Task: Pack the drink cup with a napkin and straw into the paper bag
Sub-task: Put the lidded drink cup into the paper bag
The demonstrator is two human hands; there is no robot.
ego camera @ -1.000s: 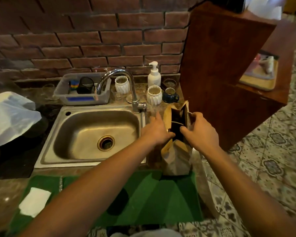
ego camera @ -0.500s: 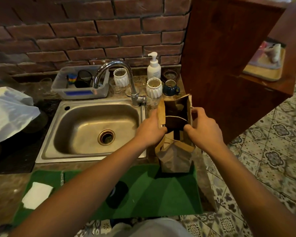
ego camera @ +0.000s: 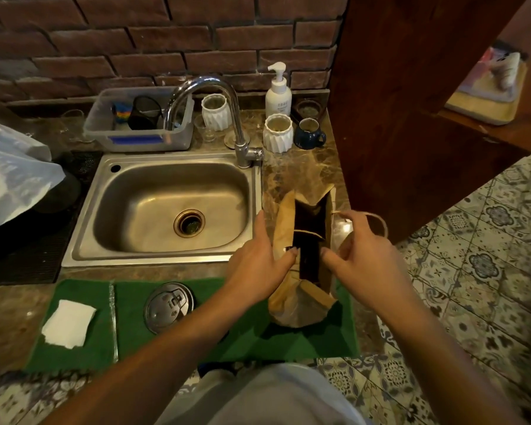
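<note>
A brown paper bag [ego camera: 292, 305] stands upright on the right end of a green mat [ego camera: 252, 338], its mouth spread open and dark inside. My left hand [ego camera: 255, 262] pinches the bag's left rim, and my right hand [ego camera: 362, 256] pinches the right rim near a twine handle [ego camera: 377, 222]. A drink cup with a clear lid [ego camera: 169, 306] stands on the mat left of the bag, partly behind my left forearm. A clear straw [ego camera: 113, 320] lies lengthwise on the mat. Left of it rests a folded white napkin [ego camera: 68, 323].
A steel sink [ego camera: 166, 210] with a tall faucet [ego camera: 218, 115] lies behind the mat. White ribbed cups [ego camera: 278, 133], a blue mug [ego camera: 308, 133], a soap pump bottle [ego camera: 278, 93] and a plastic tub [ego camera: 138, 121] line the brick wall. A wooden cabinet [ego camera: 411, 118] rises at the right.
The bag's mouth has been pulled wider open by both hands. The view tilted down, so the cup, straw and napkin now show on the mat.
</note>
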